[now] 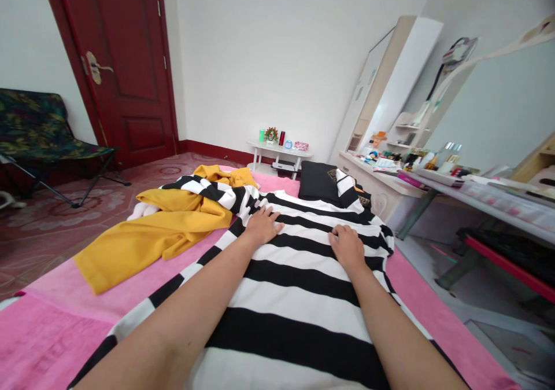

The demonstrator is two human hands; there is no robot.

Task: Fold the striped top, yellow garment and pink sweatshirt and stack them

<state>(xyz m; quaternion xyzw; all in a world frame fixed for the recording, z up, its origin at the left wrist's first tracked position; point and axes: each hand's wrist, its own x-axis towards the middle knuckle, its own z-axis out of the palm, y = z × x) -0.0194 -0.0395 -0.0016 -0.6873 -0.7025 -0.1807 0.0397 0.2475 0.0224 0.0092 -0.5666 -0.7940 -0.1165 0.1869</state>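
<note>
A black-and-white striped shirt (299, 297) lies spread flat on a pink sheet (56, 320). My left hand (262, 225) rests palm down on its upper part, fingers stretched out and slightly apart. My right hand (347, 247) lies on the shirt a little to the right, fingers pressed flat against the cloth. Neither hand holds anything. The shirt's black collar (321, 183) lies just beyond my hands.
A yellow garment (151, 234) is crumpled to the left on another striped piece. Beyond stand a small white table (280, 153) with small items, a red door (125, 60), a folding chair (39, 135), and a cluttered dresser (390, 173) on the right.
</note>
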